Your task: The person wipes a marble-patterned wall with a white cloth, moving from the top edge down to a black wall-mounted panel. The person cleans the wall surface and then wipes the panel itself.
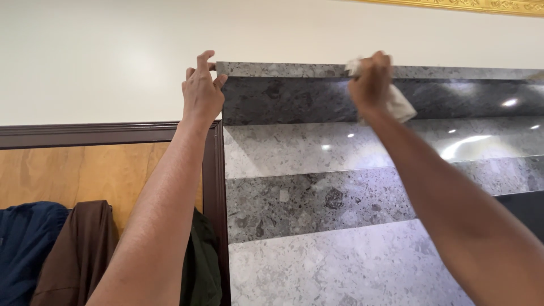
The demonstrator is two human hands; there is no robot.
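My left hand (202,90) grips the top left corner of a grey stone panel (317,147), fingers hooked over its upper edge. My right hand (371,82) is closed on a crumpled white cloth (396,105) and presses it against the panel's top ledge (283,69). The panel is polished and speckled, built of horizontal bands in light and dark grey that reflect ceiling lights. Both arms reach up and forward from the bottom of the view.
A dark brown wood trim (102,134) runs along the cream wall (96,56) and down the panel's left side. Below it is a plywood board (68,175). Blue (25,243), brown (79,249) and dark green (201,266) garments hang at bottom left. A gold moulding (481,5) lines the top right.
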